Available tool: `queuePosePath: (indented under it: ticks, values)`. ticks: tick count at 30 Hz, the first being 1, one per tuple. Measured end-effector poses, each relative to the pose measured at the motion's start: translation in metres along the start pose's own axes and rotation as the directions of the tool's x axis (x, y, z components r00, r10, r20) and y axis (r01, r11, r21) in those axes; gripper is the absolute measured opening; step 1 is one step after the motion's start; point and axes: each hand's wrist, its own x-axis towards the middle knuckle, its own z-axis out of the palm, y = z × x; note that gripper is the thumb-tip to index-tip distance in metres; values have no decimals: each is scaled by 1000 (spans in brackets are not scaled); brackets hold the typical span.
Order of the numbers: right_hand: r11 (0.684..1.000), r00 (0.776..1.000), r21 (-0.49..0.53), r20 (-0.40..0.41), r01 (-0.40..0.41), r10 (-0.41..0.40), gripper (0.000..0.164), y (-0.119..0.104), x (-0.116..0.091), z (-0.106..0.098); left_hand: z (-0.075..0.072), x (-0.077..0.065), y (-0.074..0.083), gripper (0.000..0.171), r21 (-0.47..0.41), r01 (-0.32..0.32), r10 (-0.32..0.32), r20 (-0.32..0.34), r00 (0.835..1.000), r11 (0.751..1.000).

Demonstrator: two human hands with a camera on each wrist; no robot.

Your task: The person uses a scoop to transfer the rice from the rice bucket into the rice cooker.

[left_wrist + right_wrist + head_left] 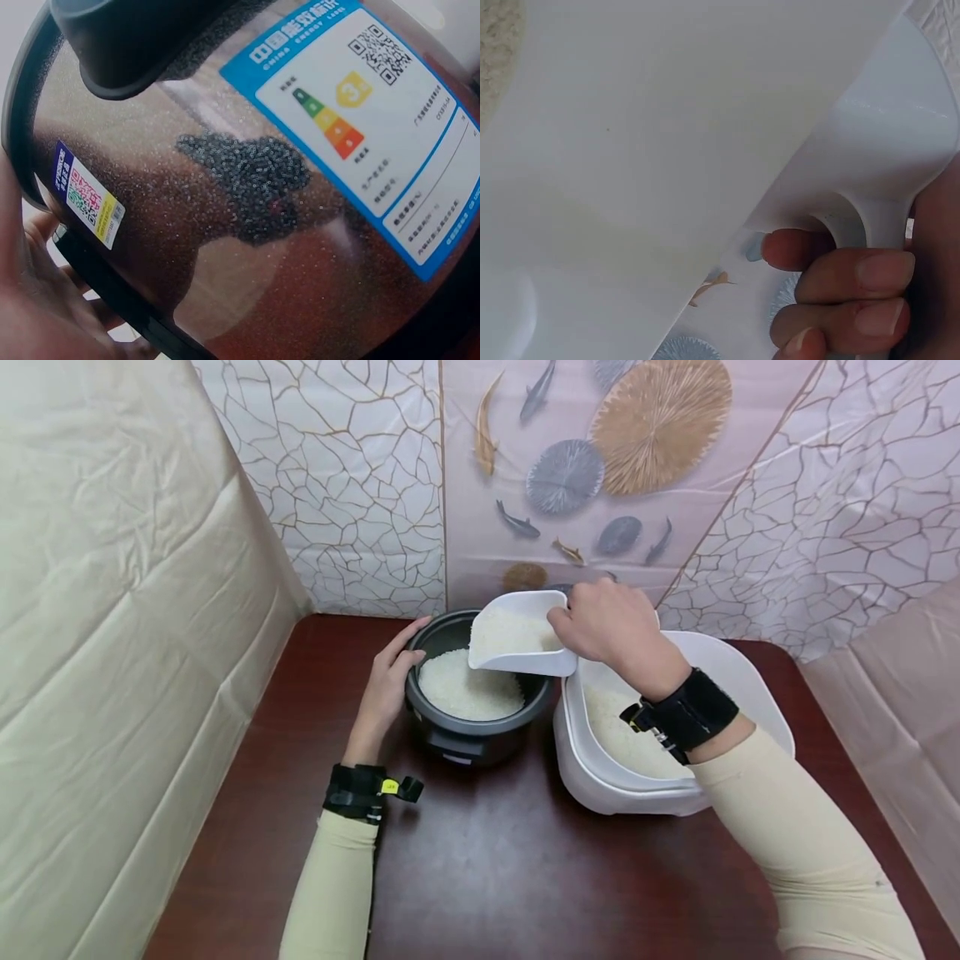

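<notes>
Grips a white plastic scoop (534, 663) by its handle in the right hand (609, 625), with fingers curled round it, and holds the wide mouth above the right half of a round, dark cooker (480, 726). Spreads the left hand (386, 681) along the left of the cooker's rim, touching with thumb and fingers, wide rather than clenched. Carries fine, pale, matte rice (508, 633) in the scoop, above more of the same inside the cooker. Just right of the cooker, includes a smooth white bin (600, 781) with rounded corners, also containing rice. Works on a glossy reddish-brown table (480, 868), with creased cream cloth (112, 610) well left of the cooker and, behind it, a backdrop (360, 485) printed with brown-veined crackle, plus fish and ribbed discs on a pinkish panel. Shows only from the left wrist the cooker's shiny, speckled side, with a blue-edged energy label (375, 142) and a small QR sticker (88, 196). Shows only from the right wrist the scoop's curved handle (889, 221) inside the curled fingers (847, 281), largely hidden from the head view.
</notes>
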Motion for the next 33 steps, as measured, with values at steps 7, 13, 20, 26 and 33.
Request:
queuePosePath:
  ticks: [7,13,20,26,33]
  values:
    - [999,996,-19,-85,29,-30,43,-2,-2,4,1,0,0,49,-1,7,-7,-9,1000,1000]
    - [996,978,-44,-193,73,-80,43,-3,-3,8,0,-1,0,49,-4,3,-3,4,1000,1000]
    - [994,964,-68,-246,90,-105,44,-3,-2,8,-1,1,-1,49,-15,7,-7,8,1000,1000]
    - [991,959,-79,-257,104,-121,45,-3,0,6,-1,3,0,49,-37,7,-7,5,1000,999]
    - [984,931,-107,-322,144,-171,45,-3,0,11,-2,0,1,48,-30,26,-26,5,1000,999]
